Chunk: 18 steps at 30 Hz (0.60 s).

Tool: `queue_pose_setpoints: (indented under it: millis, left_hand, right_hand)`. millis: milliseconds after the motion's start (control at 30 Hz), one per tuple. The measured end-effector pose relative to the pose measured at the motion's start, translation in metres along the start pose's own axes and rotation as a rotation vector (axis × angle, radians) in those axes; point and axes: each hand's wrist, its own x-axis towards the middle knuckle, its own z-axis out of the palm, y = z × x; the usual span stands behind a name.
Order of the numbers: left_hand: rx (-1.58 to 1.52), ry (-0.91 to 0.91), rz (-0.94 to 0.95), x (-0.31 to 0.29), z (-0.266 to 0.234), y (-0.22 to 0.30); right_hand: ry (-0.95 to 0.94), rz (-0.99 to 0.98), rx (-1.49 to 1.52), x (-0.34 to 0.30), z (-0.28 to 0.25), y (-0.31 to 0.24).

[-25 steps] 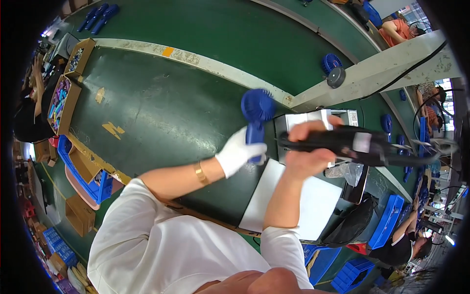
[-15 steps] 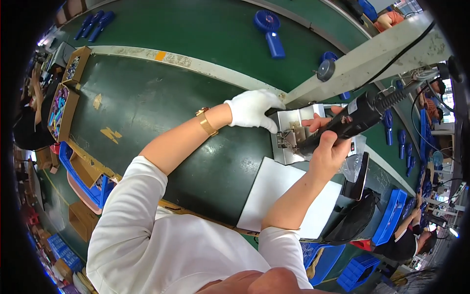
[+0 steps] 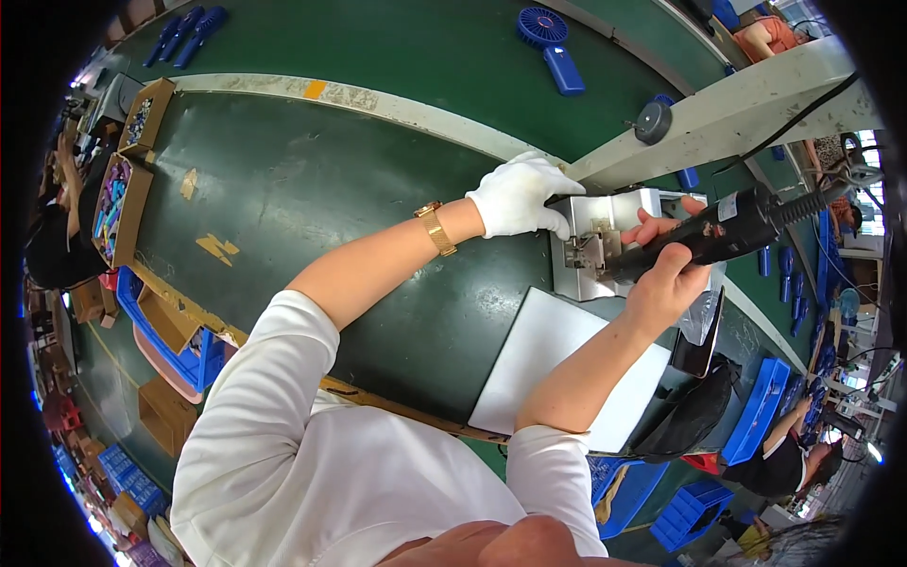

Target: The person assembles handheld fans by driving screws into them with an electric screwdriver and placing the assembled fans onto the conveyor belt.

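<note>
In my right hand (image 3: 666,283) is a black electric screwdriver (image 3: 723,230), fingers wrapped round its body. The tool is tilted, its tip end down at a small metal clamp on a silver metal fixture (image 3: 570,274). My left hand (image 3: 522,197), in a white glove, grips the fixture's left edge between thumb and fingers. Whatever sits inside the fixture is largely covered by the tool and my right fingers. From the screwdriver's top a coiled spring (image 3: 810,206) leads up to the right. A white board (image 3: 529,364) lies below the fixture, under my right forearm.
A pale post (image 3: 727,109) rises just beyond the fixture. Blue handheld fans (image 3: 564,68) lie on the green belt behind. Cardboard boxes of small parts (image 3: 140,213) stand at left. A phone (image 3: 699,342), black bag (image 3: 694,416) and blue bin (image 3: 756,411) are at right.
The view has shifted slightly, so the fixture and both hands appear farther right. The screwdriver looks a little flatter in its tilt. Both hands keep their hold.
</note>
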Motion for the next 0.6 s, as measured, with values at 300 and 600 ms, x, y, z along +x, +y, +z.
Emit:
queue_pose_setpoints:
  millis: [300, 600]
  left_hand:
    - [0.115, -0.027, 0.074, -0.034, 0.010, -0.013]
    - [0.367, -0.185, 0.298, -0.024, 0.017, -0.008]
  right_hand:
    - [0.010, -0.046, 0.084, 0.002, 0.002, 0.004]
    - [0.045, 0.032, -0.035, 0.000, 0.001, -0.002]
